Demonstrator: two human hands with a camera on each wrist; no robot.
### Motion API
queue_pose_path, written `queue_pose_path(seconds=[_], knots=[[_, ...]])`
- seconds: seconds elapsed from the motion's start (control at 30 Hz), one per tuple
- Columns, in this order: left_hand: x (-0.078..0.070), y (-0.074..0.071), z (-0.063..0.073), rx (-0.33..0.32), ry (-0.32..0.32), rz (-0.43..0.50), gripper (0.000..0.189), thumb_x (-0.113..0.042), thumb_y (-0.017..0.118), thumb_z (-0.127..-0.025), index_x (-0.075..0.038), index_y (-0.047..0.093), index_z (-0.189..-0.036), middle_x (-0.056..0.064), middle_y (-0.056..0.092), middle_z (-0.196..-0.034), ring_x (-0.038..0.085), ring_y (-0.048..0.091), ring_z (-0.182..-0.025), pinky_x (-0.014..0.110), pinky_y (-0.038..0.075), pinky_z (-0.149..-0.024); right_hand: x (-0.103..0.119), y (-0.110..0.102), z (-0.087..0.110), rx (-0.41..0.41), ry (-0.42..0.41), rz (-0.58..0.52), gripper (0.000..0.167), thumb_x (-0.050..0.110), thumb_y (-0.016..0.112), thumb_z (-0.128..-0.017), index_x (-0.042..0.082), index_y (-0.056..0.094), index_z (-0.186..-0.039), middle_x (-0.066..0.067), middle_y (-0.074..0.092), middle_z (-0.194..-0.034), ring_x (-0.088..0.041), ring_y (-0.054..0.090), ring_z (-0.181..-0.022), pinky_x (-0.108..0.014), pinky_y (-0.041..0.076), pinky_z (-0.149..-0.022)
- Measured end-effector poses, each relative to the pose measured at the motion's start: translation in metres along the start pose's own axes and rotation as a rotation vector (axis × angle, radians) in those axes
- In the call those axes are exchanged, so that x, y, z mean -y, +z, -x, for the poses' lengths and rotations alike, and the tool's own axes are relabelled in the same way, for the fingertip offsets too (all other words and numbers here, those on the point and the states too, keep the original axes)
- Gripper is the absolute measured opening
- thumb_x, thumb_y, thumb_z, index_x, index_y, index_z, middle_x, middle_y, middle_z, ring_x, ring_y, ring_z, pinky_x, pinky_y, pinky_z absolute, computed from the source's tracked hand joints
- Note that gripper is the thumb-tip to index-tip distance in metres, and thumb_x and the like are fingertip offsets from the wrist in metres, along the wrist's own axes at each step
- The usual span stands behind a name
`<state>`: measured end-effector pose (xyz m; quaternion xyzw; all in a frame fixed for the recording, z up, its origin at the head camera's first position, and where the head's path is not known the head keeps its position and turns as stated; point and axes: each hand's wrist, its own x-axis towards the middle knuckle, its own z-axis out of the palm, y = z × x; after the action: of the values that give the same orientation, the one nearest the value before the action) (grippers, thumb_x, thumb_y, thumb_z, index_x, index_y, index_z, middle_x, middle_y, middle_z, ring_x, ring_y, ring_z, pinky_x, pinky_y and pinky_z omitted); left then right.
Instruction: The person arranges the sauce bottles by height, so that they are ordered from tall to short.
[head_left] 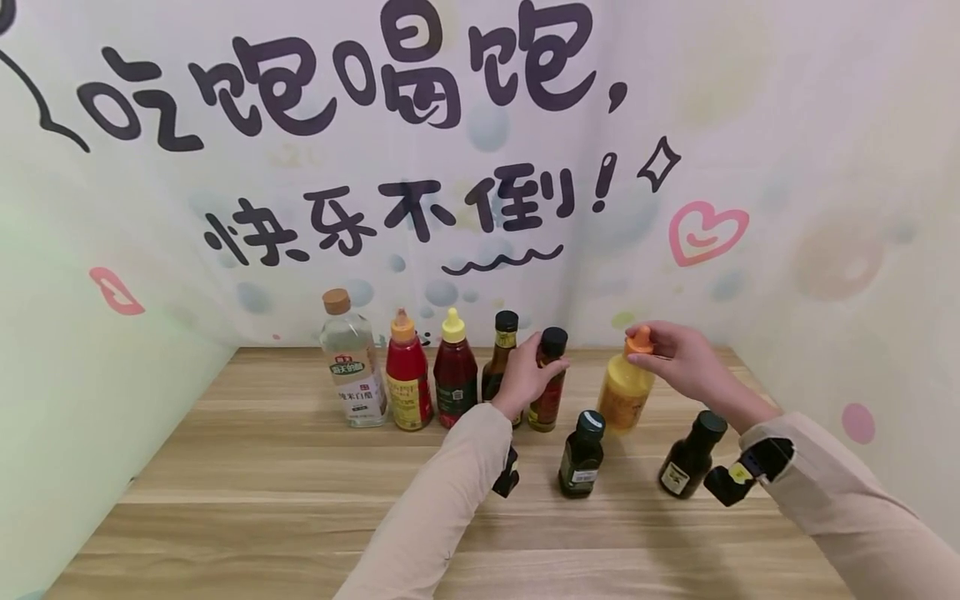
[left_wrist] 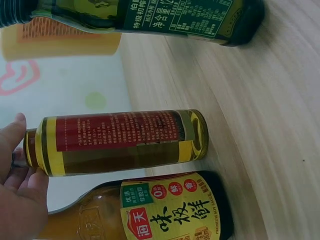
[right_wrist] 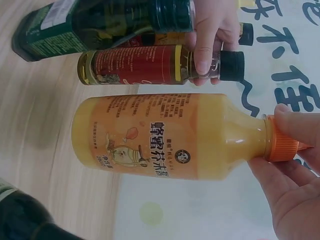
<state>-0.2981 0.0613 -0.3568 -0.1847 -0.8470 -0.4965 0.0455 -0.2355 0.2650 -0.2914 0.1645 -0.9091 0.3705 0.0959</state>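
Currently pinching, with the left hand (head_left: 522, 377), the neck of a red-labelled bottle (head_left: 547, 406) just under its black cap (head_left: 554, 340); thumb to one side, fingers to the other. Seen upright at the right end of the back row, close beside a soy sauce bottle (left_wrist: 170, 210), partly hidden by that hand in the head view.

Gripping, with the right hand (head_left: 681, 360), the orange cap (right_wrist: 283, 142) of a yellow bottle (head_left: 625, 398) between thumb and fingertips. Held upright near the wall (head_left: 802, 333), right of the red-labelled bottle and apart from it. Cannot tell about contact between its base and the table (head_left: 247, 492).

Leftward along the row: noting a dark red bottle (head_left: 456, 375) with yellow cap, then a bright red bottle (head_left: 408, 367), then a clear bottle (head_left: 351, 342) with brown cap at the far left, all upright.

Nearer the person: noting a green-labelled bottle (head_left: 582, 458), in front of and between both held ones; farther right, a dark bottle (head_left: 690, 458) with pale label, near the right sleeve (head_left: 847, 500) and a black wrist camera (head_left: 765, 460)
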Motion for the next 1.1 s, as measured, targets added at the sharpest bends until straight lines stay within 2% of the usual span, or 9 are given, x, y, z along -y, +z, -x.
queue_pose_path(seconds=[0.2,0.3,0.57,0.87,1.1], knots=[[-0.001,-0.001,0.001,-0.015,0.049,-0.035,0.034,-0.022,0.065,-0.080,-0.003,0.053,-0.106,0.010,0.061,-0.098,0.020,0.057,-0.089,0.029,0.047,-0.076,-0.002,0.009,-0.014,-0.002,0.047,-0.043,0.034,0.005,0.061,-0.083,-0.008,0.053,-0.113,-0.025,0.057,-0.107,-0.034,0.057,-0.096,-0.035,0.050,-0.075],[-0.002,0.000,0.001,-0.015,0.053,-0.041,0.034,-0.022,0.065,-0.080,-0.003,0.053,-0.106,0.010,0.061,-0.097,0.020,0.058,-0.089,0.028,0.047,-0.076,-0.005,0.015,-0.020,0.002,0.055,-0.051,0.033,0.004,0.061,-0.082,-0.007,0.053,-0.111,-0.025,0.057,-0.106,-0.033,0.057,-0.096,-0.037,0.049,-0.076],[0.000,0.000,0.001,-0.006,0.014,-0.022,0.033,-0.022,0.064,-0.081,-0.004,0.052,-0.107,0.009,0.060,-0.099,0.019,0.057,-0.089,0.028,0.047,-0.079,-0.015,0.031,-0.031,0.010,0.058,-0.062,0.031,0.003,0.062,-0.081,-0.009,0.054,-0.109,-0.025,0.058,-0.103,-0.033,0.058,-0.094,-0.039,0.049,-0.077],[0.001,0.000,0.002,-0.025,0.039,-0.032,0.030,-0.020,0.065,-0.081,-0.003,0.052,-0.103,0.008,0.060,-0.093,0.018,0.056,-0.084,0.027,0.047,-0.074,-0.026,0.045,-0.036,0.007,0.071,-0.067,0.030,0.001,0.062,-0.080,-0.008,0.055,-0.108,-0.024,0.059,-0.101,-0.032,0.059,-0.090,-0.039,0.049,-0.076],[0.001,0.002,0.003,-0.019,0.022,0.005,0.030,-0.017,0.064,-0.081,-0.005,0.051,-0.106,0.008,0.060,-0.097,0.019,0.056,-0.089,0.029,0.047,-0.080,-0.030,0.051,-0.038,0.016,0.092,-0.077,0.032,0.002,0.062,-0.080,-0.008,0.054,-0.110,-0.025,0.057,-0.105,-0.034,0.058,-0.093,-0.041,0.048,-0.078]])
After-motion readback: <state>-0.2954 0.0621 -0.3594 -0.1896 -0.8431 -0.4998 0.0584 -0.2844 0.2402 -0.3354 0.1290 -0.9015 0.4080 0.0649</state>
